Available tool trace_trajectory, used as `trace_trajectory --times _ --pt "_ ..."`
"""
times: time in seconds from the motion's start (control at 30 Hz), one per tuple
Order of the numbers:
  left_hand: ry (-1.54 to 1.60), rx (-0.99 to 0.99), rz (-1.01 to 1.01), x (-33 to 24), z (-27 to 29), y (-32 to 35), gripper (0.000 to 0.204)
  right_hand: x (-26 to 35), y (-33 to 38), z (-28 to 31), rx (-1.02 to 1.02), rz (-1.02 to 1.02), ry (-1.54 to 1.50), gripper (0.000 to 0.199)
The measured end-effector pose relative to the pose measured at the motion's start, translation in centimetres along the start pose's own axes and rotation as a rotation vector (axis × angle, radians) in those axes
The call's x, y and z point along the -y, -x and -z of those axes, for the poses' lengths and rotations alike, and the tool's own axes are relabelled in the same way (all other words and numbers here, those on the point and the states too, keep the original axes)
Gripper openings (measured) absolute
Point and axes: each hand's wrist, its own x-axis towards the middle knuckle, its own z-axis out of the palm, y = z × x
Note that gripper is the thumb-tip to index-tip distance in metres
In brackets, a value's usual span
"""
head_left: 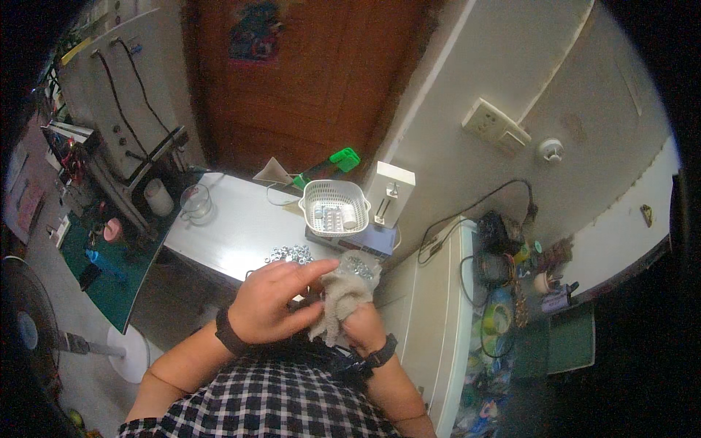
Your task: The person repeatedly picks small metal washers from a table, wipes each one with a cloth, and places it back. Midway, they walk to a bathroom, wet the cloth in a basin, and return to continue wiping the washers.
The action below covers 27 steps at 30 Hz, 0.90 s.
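Note:
My right hand is closed on a beige cloth at the near edge of the white table. Just beyond the cloth sits a clear plastic bag or tub with small shiny metal pieces; which of the two, I cannot tell. My left hand has its index finger and thumb stretched apart, both reaching toward the cloth's left side. A few metal pieces show in the gap between them. Past my left fingers lies a pile of small metal nuts, partly hidden by the hand.
A white basket holding blister packs rests on a blue-grey box. Beside it stands a white dispenser-like device. A glass mug sits on the white table at left. A fan stands far left; a cluttered shelf is at right.

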Motion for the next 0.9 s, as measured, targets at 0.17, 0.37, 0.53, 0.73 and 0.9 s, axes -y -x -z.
trace_trajectory --times 0.17,0.37,0.53,0.73,0.9 --pt "0.003 0.032 0.013 0.1 0.4 0.4 0.062 0.0 0.1 0.1 0.037 0.027 0.121 0.035" --pt "-0.067 0.052 -0.096 0.6 0.9 0.4 0.066 1.0 -0.2 -0.9 0.054 -0.062 -0.092 0.038" --pt "-0.042 -0.004 -0.116 0.5 0.8 0.7 0.062 1.8 -0.1 -1.2 0.051 0.007 0.180 0.026" --pt "0.060 0.039 -0.028 0.7 1.0 0.7 0.053 1.4 0.4 -0.5 0.071 0.219 0.366 0.031" --pt "0.164 0.067 -0.005 1.0 0.4 0.7 0.045 0.5 0.9 0.5 0.024 0.194 0.316 0.038"
